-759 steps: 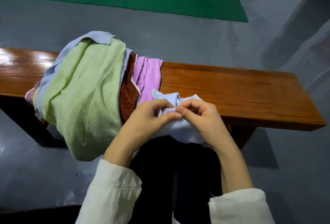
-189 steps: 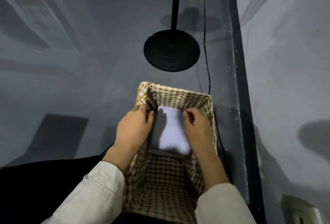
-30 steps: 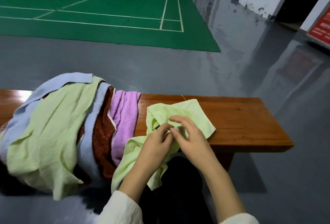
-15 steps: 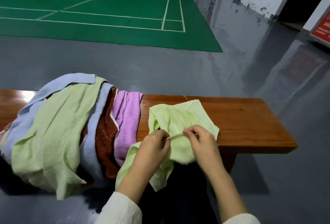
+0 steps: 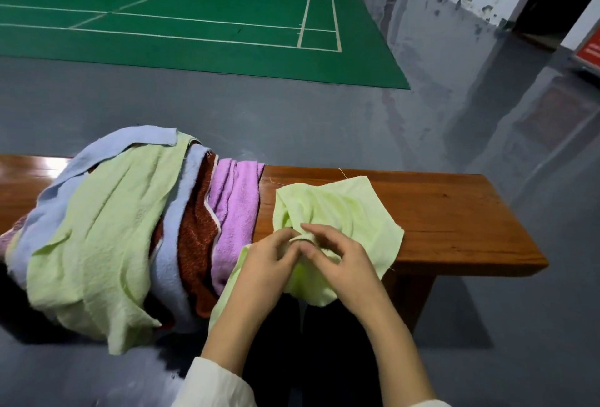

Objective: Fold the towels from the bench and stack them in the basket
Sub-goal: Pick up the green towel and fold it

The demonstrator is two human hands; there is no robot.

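A: While its near edge hangs off the front, a pale green towel (image 5: 341, 208) lies crumpled on the wooden bench (image 5: 454, 211), just right of a heaped pile of towels (image 5: 113, 228).

B: And the room?

A: Grey floor (image 5: 292, 120) beyond the bench, then a green court (image 5: 194, 16) with white lines.

B: The hands?

A: Meeting at the towel's near edge, the left hand (image 5: 266, 263) and the right hand (image 5: 344, 263) pinch a fold of cloth between their fingers (image 5: 319, 234).

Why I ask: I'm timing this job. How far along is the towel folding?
Done: cannot tell, the basket is out of view. In hand: left hand and right hand pinch a small green towel, unfolded on the bench. Left: the pile of green, blue, brown and purple towels beside it.
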